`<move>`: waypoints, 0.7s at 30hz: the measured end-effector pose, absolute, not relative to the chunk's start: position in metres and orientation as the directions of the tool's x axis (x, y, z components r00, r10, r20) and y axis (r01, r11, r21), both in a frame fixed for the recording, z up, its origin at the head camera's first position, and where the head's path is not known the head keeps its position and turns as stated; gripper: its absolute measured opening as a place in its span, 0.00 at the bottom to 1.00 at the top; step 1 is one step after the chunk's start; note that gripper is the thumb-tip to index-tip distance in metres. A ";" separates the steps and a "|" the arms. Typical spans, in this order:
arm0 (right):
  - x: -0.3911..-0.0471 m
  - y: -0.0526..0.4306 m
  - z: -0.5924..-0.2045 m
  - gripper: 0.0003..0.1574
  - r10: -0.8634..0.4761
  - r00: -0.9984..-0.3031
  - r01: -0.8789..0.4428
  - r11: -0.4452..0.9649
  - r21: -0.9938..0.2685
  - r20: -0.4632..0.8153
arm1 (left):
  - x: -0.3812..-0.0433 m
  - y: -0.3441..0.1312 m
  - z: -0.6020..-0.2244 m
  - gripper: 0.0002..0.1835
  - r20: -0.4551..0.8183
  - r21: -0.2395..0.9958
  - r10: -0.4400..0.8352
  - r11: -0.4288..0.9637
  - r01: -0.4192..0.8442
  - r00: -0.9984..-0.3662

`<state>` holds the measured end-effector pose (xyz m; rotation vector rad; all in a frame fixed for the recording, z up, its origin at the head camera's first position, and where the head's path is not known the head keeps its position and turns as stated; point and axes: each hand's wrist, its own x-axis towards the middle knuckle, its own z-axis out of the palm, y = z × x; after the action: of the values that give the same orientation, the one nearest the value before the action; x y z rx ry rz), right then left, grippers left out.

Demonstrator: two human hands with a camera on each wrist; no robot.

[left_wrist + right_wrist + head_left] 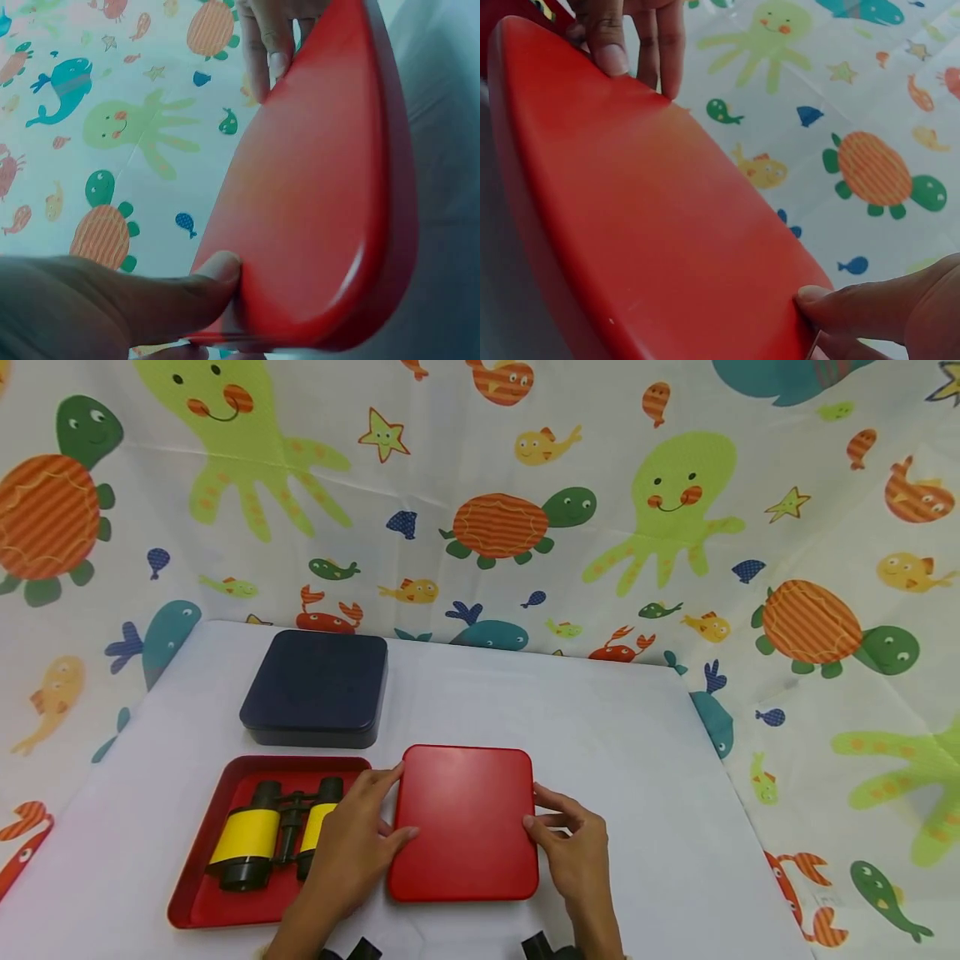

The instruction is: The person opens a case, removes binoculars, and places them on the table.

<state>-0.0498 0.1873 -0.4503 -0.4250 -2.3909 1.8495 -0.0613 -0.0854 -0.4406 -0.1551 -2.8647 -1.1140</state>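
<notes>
A red square lid (465,827) with rounded corners faces smooth side up in front of me, over the white table. My left hand (360,831) grips its left edge, thumb on top and fingers along the side. At the right edge my right hand (573,839) pinches it, thumb on the upper face. Both wrist views show the lid's (300,187) top and side wall close up, with the underside hidden. To the left, a shallow red tray (198,893) holds black and yellow binoculars (255,835), partly covered by my left hand and forearm.
A dark navy box (318,681) with rounded corners lies behind the red tray. The white tabletop (660,827) extends to the right. A cloth printed with sea animals (555,393) hangs behind the table and along its sides.
</notes>
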 end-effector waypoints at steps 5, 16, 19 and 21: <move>-0.049 0.198 -0.453 0.25 0.289 -0.952 0.181 0.265 -0.947 -0.102 | -0.062 -0.071 -0.442 0.48 0.072 0.650 0.076 0.753 0.105 -0.994; -0.049 0.209 -0.470 0.26 0.307 -0.941 0.242 0.308 -0.920 -0.144 | -0.060 -0.045 -0.457 0.48 0.043 0.561 0.079 0.823 0.090 -0.996; -0.049 0.209 -0.477 0.27 0.313 -0.937 0.258 0.313 -0.914 -0.157 | -0.059 -0.042 -0.463 0.48 0.063 0.532 0.091 0.839 0.110 -0.994; -0.049 0.210 -0.481 0.26 0.317 -0.935 0.265 0.319 -0.910 -0.161 | -0.059 -0.042 -0.465 0.48 0.084 0.519 0.096 0.846 0.126 -0.992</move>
<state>-0.0488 0.2096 -0.4810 -0.5554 -2.5126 1.7194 -0.0586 -0.0416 -0.4654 -0.1779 -2.9647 -0.8395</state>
